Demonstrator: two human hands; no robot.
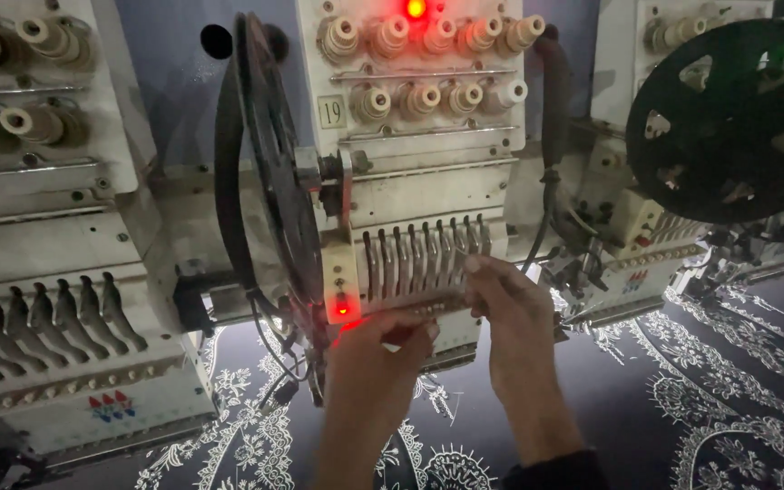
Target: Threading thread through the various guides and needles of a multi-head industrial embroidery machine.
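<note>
Both my hands are raised to the front of the middle embroidery machine head (419, 181). My right hand (510, 318) has its fingers up against the row of metal take-up levers (424, 259), fingertips near the right end of the row. My left hand (378, 367) sits just below the levers with fingers pinched together near the needle case; whether a thread is between them is too fine to tell. A red light (343, 308) glows at the left of the levers, another red light (416, 8) at the top among the cream tension knobs (428, 36).
A black sequin reel (269, 172) stands edge-on left of the head; another black reel (728, 118) is at the right. A neighbouring head (47, 272) is at the left. Dark fabric with white embroidered lace pattern (710, 372) lies stretched below the heads.
</note>
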